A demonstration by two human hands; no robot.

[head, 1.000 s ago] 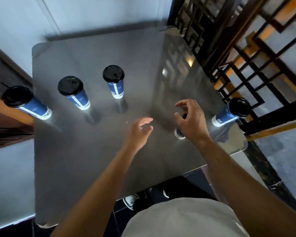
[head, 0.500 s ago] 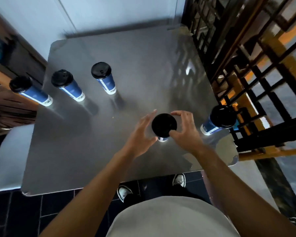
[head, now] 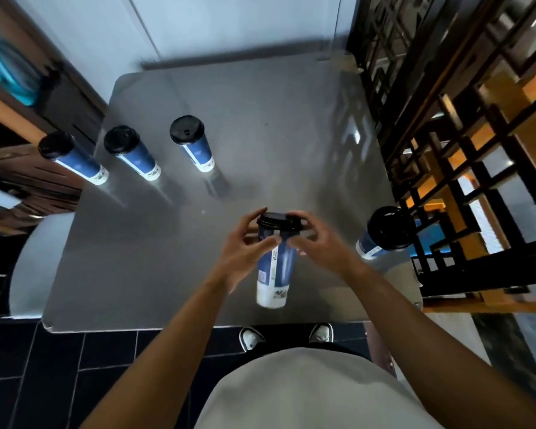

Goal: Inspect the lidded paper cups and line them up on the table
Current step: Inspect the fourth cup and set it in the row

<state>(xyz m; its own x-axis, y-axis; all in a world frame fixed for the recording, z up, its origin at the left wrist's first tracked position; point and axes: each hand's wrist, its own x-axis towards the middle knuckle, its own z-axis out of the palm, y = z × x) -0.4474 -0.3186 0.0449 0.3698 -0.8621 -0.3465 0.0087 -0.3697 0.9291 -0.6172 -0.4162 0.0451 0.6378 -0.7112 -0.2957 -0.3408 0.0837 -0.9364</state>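
A person standing at the near edge of a grey table [head: 260, 125] holds a blue cup [head: 274, 267] in both hands above the near part of the tabletop. The cup is tilted, its black lid [head: 279, 222] pointing away and its white base hanging toward the person. The left hand [head: 245, 255] grips the upper part of the cup from the left, fingers curled over the lid's rim and thumb across the blue wall. The right hand [head: 316, 246] grips it from the right, fingers wrapped round the lid and thumb pressed on the wall just below. The lid is on, so the contents cannot be seen.

Three more lidded cups stand upright in a row on the far left of the table: a left cup [head: 72, 157] at the table's left edge, a middle cup [head: 130, 153] beside it, and a right cup [head: 191, 144] a little apart. All are well clear of the hands. A fifth cup [head: 384, 233] stands at the table's right edge, near the right hand but not touching it. Every cup carries a black lid, hiding what is inside.

A dark wooden lattice [head: 446, 150] rises along the right side, a pale wall [head: 229, 23] stands behind the table, and two shoes [head: 251, 337] show on the dark tiled floor [head: 59, 366] below the table edge.
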